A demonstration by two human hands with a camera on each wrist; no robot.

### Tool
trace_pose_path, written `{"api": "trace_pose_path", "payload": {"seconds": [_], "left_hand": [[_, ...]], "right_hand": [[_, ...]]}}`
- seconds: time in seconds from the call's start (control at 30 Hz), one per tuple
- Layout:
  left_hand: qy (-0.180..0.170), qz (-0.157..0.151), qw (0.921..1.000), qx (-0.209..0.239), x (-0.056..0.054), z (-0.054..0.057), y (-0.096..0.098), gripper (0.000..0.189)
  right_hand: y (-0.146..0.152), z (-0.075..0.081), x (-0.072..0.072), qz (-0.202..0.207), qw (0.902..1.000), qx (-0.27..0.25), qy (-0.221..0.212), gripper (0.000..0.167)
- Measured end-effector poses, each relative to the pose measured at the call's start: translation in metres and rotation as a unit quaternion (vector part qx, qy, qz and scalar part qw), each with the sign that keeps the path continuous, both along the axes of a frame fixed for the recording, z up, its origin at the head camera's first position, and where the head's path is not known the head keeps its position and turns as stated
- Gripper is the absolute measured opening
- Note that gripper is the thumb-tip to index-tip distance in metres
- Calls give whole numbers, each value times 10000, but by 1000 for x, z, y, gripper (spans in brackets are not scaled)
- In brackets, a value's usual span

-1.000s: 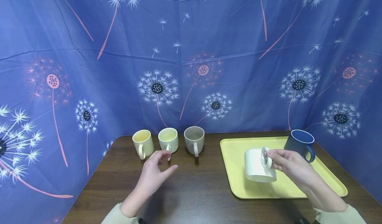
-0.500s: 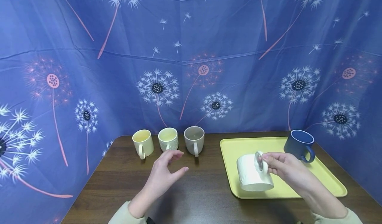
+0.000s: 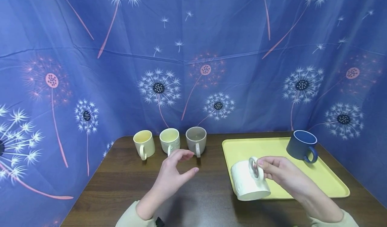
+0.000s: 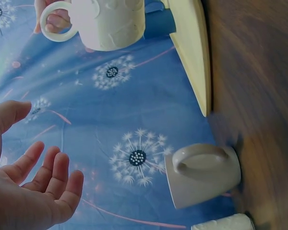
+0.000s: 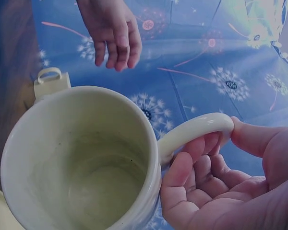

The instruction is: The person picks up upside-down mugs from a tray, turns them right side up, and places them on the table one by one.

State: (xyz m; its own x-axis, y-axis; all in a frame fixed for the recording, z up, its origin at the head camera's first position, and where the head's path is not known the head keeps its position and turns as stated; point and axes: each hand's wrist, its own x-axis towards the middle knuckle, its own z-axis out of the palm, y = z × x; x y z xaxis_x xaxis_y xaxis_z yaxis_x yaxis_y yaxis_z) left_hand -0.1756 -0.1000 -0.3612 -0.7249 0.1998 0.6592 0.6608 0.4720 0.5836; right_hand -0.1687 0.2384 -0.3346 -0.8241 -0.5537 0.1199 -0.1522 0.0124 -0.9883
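My right hand (image 3: 284, 175) pinches the handle of a white mug (image 3: 249, 181), which is tilted and held up over the near left edge of the yellow tray (image 3: 317, 178). The right wrist view looks into the mug's hollow inside (image 5: 105, 177); nothing lies in it. My left hand (image 3: 173, 176) hovers over the table with fingers relaxed and thumb apart, holding nothing. Closest to it are a grey mug (image 3: 196, 139) and a pale green mug (image 3: 170, 139), both upright. In the left wrist view the white mug (image 4: 108, 24) appears beyond the left hand (image 4: 33, 182).
A dark blue mug (image 3: 301, 145) stands on the tray's back right part. At the left end of the mug row is a cream-yellow mug (image 3: 144, 144). The brown wooden table (image 3: 121, 176) backs onto a blue dandelion-print cloth (image 3: 257, 85).
The white mug, in my right hand, has moved left and nearer, from over the tray's middle to its near left edge. My left hand has drifted right, toward the mug.
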Motion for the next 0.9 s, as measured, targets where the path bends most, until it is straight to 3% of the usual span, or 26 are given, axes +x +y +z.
{"api": "trace_pose_path", "payload": {"seconds": [0.33, 0.6, 0.9], "left_hand": [[-455, -316, 9984, 77, 2, 1, 15, 41], [-504, -709, 9961, 121, 0, -3, 26, 43], [-753, -1120, 9907, -169, -4, -8, 42, 43]], "right_hand": [[-14, 0, 4, 213, 9995, 192, 104, 24], [-24, 1, 6, 366, 9982, 461, 133, 27], [-34, 0, 7, 783, 9954, 532, 145, 27]]}}
